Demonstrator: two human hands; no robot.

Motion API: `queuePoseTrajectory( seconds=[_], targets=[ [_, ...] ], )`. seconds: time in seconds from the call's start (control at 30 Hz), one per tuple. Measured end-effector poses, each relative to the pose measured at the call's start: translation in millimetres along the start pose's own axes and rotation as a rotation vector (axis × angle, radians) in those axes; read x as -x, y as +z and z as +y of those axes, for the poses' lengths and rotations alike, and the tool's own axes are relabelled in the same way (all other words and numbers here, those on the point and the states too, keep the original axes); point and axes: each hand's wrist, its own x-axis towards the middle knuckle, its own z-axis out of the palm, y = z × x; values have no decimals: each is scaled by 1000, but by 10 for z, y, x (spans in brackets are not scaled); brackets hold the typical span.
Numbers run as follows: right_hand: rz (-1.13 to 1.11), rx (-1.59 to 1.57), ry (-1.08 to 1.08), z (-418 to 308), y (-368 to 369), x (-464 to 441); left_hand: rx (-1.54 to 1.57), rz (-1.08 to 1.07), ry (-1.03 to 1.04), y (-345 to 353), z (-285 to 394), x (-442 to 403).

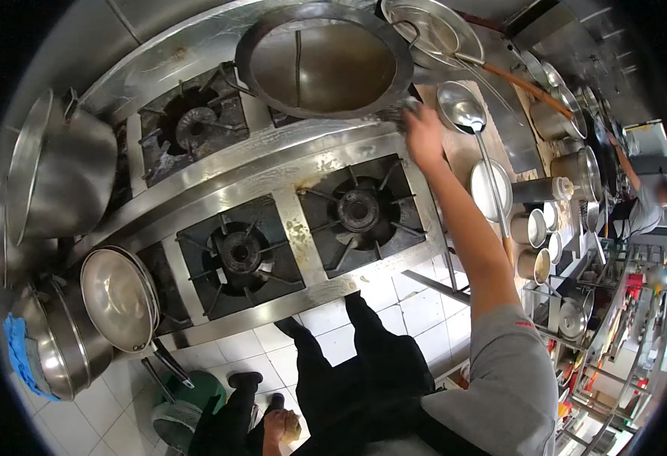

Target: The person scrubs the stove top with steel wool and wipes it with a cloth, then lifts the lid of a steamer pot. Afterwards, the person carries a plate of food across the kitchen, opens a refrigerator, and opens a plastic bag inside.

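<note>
My right hand (423,137) reaches to the stove's back edge, just right of the large wok (349,64). Its fingers look closed around a dark, blurred thing that I cannot make out. Low in the view, my left hand (275,428) is closed on a yellowish-brown cloth or sponge (293,427), near my dark apron. The wok sits tilted at the back, with brownish liquid or a worn surface inside. A ladle (461,106) lies right of my right hand, its long handle pointing toward me.
Bare burners (357,210) fill the steel stove (299,228). Stacked pans (117,300) and a large pot (71,171) stand left. Right are a shallow bowl (491,190), small pots (529,228) and a squeeze bottle (538,190). Another person (645,205) is far right; someone's legs (235,403) show below.
</note>
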Motion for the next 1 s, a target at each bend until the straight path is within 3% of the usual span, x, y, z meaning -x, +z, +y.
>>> queuePoseTrajectory(
  seconds=[0.07, 0.1, 0.13, 0.17, 0.23, 0.3, 0.4, 0.47, 0.5, 0.57, 0.63, 0.77, 0.87, 0.9, 1.0],
  targets=[
    [-237, 166, -101, -170, 272, -111, 528, -12, -352, 34, -395, -161],
    [-264, 288, -210, -223, 188, -152, 288, -15, -220, 36, -16, -24],
    [-307, 295, -181, -151, 199, -151, 42, 12, -97, 80, 933, 216],
    [-344, 306, -157, -18, 178, -210, -42, -10, 75, 49, 666, 132],
    [-506, 492, -108, -44, 195, -343, 797, -175, -219, 71, 244, -61],
    [-544, 444, -187, 6, 145, -373, 118, -51, 15, 121, 403, -34],
    [-501, 436, -176, 182, 206, -374, -315, -12, 198, 213, 381, -49],
    [-573, 510, -140, -78, 129, -400, -497, -49, 327, 200, -129, -236],
    [-384, 426, -257, -13, 212, -253, -343, -60, 190, 238, 84, -116],
    [-398, 348, -246, 231, 172, -315, -21, -18, -76, 326, 810, 178],
    [-465, 384, -257, 276, 230, -502, 27, 8, -211, 371, 1051, 219],
    [-464, 331, -167, 206, 240, -358, -172, -91, 16, 228, 679, 225],
    [-380, 291, -281, 382, 216, -355, -252, -88, 234, 289, 307, 177],
    [-509, 495, -307, 417, 311, -473, -268, -95, 293, 263, 258, 225],
    [-485, 437, -165, 231, 320, -481, -285, -115, 385, 201, 170, 353]
  ],
)
